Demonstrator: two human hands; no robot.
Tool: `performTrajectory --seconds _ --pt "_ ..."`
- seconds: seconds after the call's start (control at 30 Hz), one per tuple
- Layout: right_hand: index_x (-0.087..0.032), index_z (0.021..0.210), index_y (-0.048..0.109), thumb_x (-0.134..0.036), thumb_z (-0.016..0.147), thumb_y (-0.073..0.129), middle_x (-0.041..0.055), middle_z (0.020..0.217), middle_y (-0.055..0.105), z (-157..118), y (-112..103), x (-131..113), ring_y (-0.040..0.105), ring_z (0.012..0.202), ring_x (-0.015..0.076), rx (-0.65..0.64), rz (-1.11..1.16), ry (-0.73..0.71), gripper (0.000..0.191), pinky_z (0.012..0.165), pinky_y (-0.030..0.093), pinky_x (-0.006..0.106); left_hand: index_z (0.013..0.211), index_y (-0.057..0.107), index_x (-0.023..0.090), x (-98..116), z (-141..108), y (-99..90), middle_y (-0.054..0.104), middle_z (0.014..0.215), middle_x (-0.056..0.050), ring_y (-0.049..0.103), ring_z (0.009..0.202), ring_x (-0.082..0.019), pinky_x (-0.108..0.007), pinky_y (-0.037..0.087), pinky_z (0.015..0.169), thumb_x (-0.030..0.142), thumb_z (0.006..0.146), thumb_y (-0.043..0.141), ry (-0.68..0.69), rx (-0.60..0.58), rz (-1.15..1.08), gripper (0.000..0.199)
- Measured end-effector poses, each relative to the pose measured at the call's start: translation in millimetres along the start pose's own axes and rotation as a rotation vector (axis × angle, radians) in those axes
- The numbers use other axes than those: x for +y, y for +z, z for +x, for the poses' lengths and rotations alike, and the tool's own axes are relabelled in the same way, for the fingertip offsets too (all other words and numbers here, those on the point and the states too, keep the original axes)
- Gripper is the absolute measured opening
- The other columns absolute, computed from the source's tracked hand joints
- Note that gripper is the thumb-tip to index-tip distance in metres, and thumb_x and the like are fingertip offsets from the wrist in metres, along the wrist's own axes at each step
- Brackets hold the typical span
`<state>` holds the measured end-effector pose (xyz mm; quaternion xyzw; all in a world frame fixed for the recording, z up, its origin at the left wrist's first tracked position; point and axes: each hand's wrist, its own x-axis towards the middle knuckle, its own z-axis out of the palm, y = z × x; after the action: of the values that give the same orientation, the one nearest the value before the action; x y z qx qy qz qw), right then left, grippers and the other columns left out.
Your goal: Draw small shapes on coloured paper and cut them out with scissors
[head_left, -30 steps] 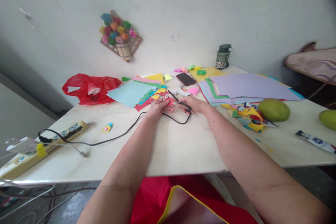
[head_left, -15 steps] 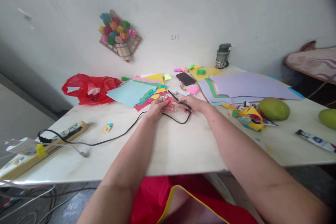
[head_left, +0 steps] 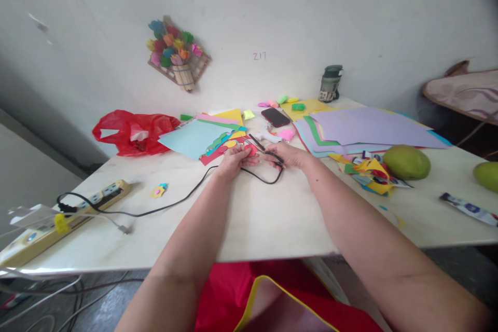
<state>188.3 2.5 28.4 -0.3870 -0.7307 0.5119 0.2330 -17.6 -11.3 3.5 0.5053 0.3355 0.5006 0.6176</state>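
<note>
My right hand [head_left: 290,156] grips a pair of scissors [head_left: 277,156] with dark handles, its fingers curled round them. The blades point up and left, close to a small red paper piece [head_left: 251,150]. That piece is pinched between the thumb and fingers of my left hand [head_left: 232,162]. Just beyond my hands lie a white glue gun [head_left: 268,137], a pink packet [head_left: 287,135] and a yellow cut-out [head_left: 230,143] on red paper. A black cord [head_left: 171,206] runs across the table and passes beneath my hands.
Coloured sheets are piled at left [head_left: 190,137] and right [head_left: 373,127], with a phone [head_left: 275,117] between. Paper scraps [head_left: 371,174] lie by a green mango [head_left: 406,162]. A power strip [head_left: 78,218] and a small paper flower [head_left: 157,191] are at left. A red bag [head_left: 155,127] stands behind.
</note>
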Motion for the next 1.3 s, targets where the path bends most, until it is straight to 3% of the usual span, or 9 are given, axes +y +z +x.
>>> performTrajectory --seconds 0.4,0.87,1.3 --pt "-0.017 0.07 0.054 -0.042 0.076 0.065 -0.0027 0.048 0.056 1.4 -1.1 3.0 0.047 0.036 0.0067 -0.003 0.009 0.003 0.027 0.031 0.028 0.017 0.079 0.058 0.012 3.0 -0.9 4.5 0.072 0.075 -0.007 0.071 0.064 -0.019 -0.027 0.057 0.063 0.024 0.067 0.078 0.018 0.084 -0.055 0.026" --pt "-0.017 0.069 0.054 -0.038 0.076 0.066 -0.0033 0.047 0.056 -0.8 -1.0 -0.1 0.045 0.035 0.0058 0.003 -0.044 -0.006 0.025 0.03 0.027 0.016 0.079 0.057 0.012 5.2 -1.9 7.6 0.072 0.07 -0.006 0.067 0.055 -0.014 -0.023 0.055 0.056 0.025 0.07 0.079 -0.004 0.132 -0.044 0.027" --pt "-0.017 0.071 0.054 -0.039 0.08 0.063 -0.003 0.048 0.055 -5.4 -1.5 -3.7 0.045 0.037 0.0061 -0.009 -0.031 -0.033 0.025 0.031 0.029 0.017 0.079 0.057 0.012 3.8 -2.9 4.7 0.072 0.075 -0.007 0.067 0.058 -0.014 -0.026 0.056 0.063 0.027 0.071 0.079 -0.014 0.08 -0.002 0.028"
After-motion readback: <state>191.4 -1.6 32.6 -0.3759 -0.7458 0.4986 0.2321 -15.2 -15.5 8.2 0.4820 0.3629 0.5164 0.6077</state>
